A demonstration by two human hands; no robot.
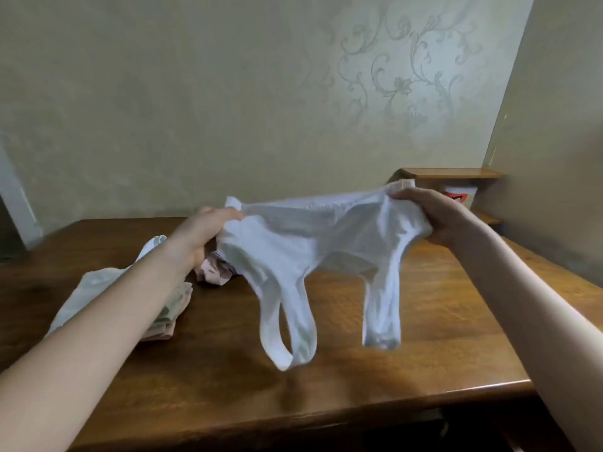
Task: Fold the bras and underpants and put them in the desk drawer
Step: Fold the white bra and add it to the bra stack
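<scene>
A white bra [313, 243] hangs stretched in the air above the wooden desk [424, 321], band side up, its two shoulder straps dangling down toward the desktop. My left hand [204, 230] grips its left end and my right hand [434, 213] grips its right end. Under my left forearm lies a pile of other underwear: a pale pink piece [213, 272] and a light green and white bundle [94, 288], partly hidden by my arm. The desk drawer is not visible from here.
A small wooden shelf [453, 174] stands at the back right against the wall, with a white and red container [460, 194] under its top board. The desk's front edge runs along the bottom of the view. A patterned wall rises behind the desk.
</scene>
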